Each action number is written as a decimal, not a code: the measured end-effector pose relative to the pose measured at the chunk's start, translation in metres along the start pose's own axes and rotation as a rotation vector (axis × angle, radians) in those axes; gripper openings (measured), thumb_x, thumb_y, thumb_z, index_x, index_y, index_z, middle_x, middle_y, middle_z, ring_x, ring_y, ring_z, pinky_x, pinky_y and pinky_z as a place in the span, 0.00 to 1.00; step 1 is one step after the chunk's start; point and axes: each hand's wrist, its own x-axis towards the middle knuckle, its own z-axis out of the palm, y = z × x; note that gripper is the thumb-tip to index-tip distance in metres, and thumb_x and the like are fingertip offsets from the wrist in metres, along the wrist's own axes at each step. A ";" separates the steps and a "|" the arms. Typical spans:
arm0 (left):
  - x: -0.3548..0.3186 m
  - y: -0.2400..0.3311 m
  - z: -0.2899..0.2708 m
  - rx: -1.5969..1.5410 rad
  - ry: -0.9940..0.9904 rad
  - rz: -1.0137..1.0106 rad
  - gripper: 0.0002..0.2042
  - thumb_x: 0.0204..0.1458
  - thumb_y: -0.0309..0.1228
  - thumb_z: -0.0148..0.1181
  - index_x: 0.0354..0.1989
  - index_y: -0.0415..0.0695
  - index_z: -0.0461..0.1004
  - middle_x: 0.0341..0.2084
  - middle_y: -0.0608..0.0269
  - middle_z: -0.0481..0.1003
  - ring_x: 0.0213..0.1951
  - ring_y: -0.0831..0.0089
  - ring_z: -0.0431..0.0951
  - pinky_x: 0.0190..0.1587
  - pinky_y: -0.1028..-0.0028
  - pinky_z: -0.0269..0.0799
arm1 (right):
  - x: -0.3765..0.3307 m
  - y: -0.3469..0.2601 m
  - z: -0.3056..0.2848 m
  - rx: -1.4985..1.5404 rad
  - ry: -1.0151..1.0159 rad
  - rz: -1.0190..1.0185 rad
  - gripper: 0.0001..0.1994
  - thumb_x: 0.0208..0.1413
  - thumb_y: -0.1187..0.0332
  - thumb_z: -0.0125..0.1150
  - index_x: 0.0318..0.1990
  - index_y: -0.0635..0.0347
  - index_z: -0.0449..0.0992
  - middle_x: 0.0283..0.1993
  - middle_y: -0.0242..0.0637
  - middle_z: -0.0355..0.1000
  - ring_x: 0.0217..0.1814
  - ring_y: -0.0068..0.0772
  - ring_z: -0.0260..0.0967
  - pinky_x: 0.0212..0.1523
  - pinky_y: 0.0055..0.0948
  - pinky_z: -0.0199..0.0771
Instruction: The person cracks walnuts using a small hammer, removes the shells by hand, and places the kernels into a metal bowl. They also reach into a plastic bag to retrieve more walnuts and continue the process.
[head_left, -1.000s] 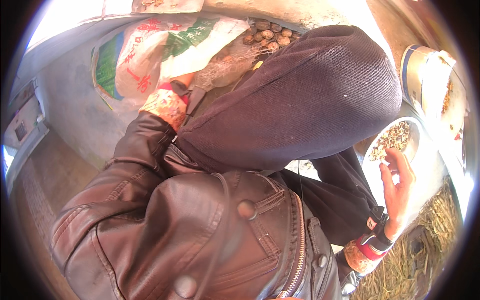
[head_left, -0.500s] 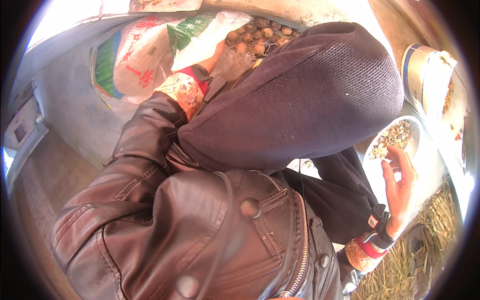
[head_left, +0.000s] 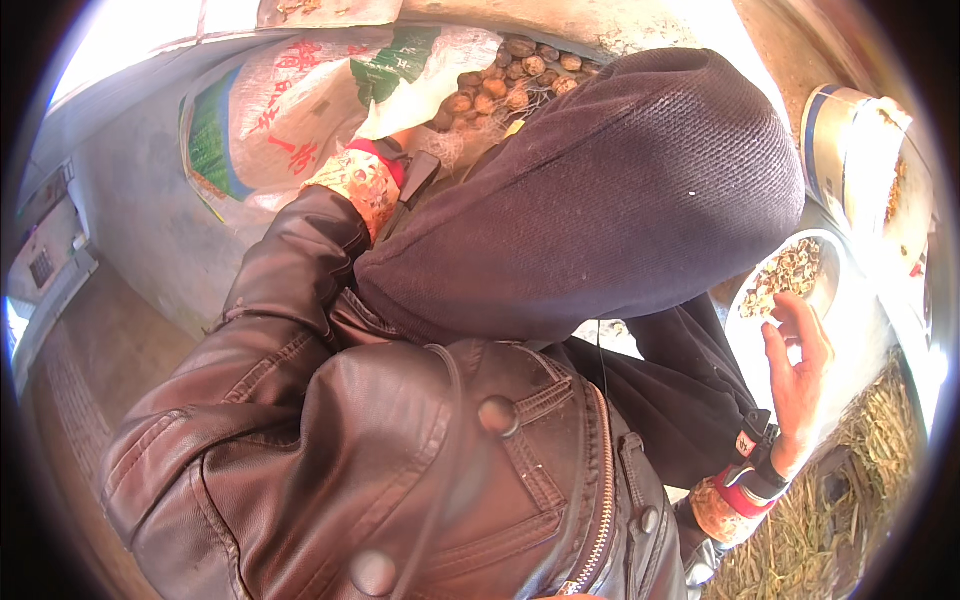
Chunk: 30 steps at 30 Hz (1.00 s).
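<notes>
My left hand (head_left: 408, 140) reaches in at the mouth of a white woven sack (head_left: 300, 105) with green and red print. The sack's folded flap covers its fingers, so I cannot see what they touch or hold. Just beyond lie several whole brown walnuts (head_left: 490, 92). On the right, my right hand (head_left: 803, 365) hovers at the near rim of a white bowl (head_left: 829, 262). Its thumb and forefinger are curved and apart, with nothing visible between them. Small brown and pale broken pieces (head_left: 783, 280), of a kind I cannot make out, lie in the bowl.
My bent knee (head_left: 640, 180) in dark trousers rises between the two hands. A pale bucket-like container (head_left: 828, 145) with a dark blue band stands at the far right. Dry straw or husks (head_left: 830, 520) cover the ground at the lower right. A grey wall (head_left: 130, 190) runs along the left.
My left hand has drawn back slightly toward me, and the sack's flap has shifted, showing more walnuts. My right hand has stayed nearly still beside the bowl.
</notes>
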 end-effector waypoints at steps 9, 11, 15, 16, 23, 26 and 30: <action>0.006 0.009 0.017 -0.698 -0.166 -0.318 0.30 0.54 0.50 0.53 0.59 0.44 0.59 0.48 0.56 0.68 0.47 0.65 0.70 0.51 0.65 0.66 | 0.002 -0.004 0.000 -0.015 -0.015 -0.003 0.14 0.47 0.81 0.58 0.44 0.66 0.71 0.36 0.38 0.71 0.27 0.25 0.64 0.31 0.23 0.66; 0.004 0.017 0.018 -0.819 -0.195 -0.391 0.30 0.54 0.50 0.53 0.59 0.44 0.59 0.49 0.56 0.68 0.47 0.65 0.69 0.51 0.65 0.66 | 0.003 -0.005 0.000 0.020 -0.037 0.024 0.14 0.47 0.81 0.58 0.44 0.66 0.71 0.36 0.38 0.71 0.27 0.25 0.64 0.31 0.24 0.66; -0.001 0.051 0.031 -0.944 -0.279 -0.406 0.30 0.54 0.51 0.53 0.60 0.44 0.58 0.49 0.56 0.67 0.48 0.65 0.69 0.51 0.65 0.66 | 0.005 -0.007 0.001 -0.016 -0.027 0.008 0.14 0.48 0.81 0.58 0.44 0.65 0.71 0.36 0.38 0.72 0.27 0.25 0.64 0.31 0.24 0.67; -0.003 0.062 0.035 -0.929 -0.274 -0.366 0.31 0.54 0.51 0.53 0.60 0.44 0.58 0.49 0.56 0.67 0.48 0.65 0.69 0.51 0.65 0.66 | 0.005 -0.007 0.001 -0.008 -0.032 0.013 0.14 0.48 0.80 0.58 0.44 0.65 0.71 0.36 0.38 0.72 0.28 0.25 0.65 0.31 0.24 0.67; -0.017 0.124 0.073 -0.805 -0.491 -0.140 0.23 0.53 0.47 0.58 0.53 0.48 0.63 0.49 0.57 0.67 0.47 0.65 0.72 0.49 0.54 0.70 | 0.005 -0.007 0.001 -0.019 -0.042 0.045 0.14 0.48 0.80 0.58 0.45 0.65 0.71 0.37 0.38 0.72 0.28 0.25 0.66 0.32 0.24 0.68; -0.020 0.129 0.074 -0.457 -0.573 0.085 0.28 0.53 0.47 0.58 0.59 0.49 0.59 0.50 0.55 0.67 0.52 0.63 0.69 0.53 0.57 0.65 | 0.005 -0.007 0.001 -0.006 -0.049 0.035 0.15 0.48 0.80 0.58 0.45 0.65 0.72 0.37 0.38 0.72 0.28 0.25 0.66 0.32 0.24 0.67; -0.006 0.113 0.055 -0.511 -0.608 0.195 0.25 0.53 0.41 0.57 0.58 0.45 0.63 0.49 0.56 0.70 0.53 0.64 0.68 0.54 0.65 0.64 | 0.003 -0.005 0.000 -0.048 -0.031 0.034 0.14 0.48 0.80 0.58 0.45 0.65 0.72 0.36 0.37 0.72 0.27 0.24 0.66 0.31 0.23 0.67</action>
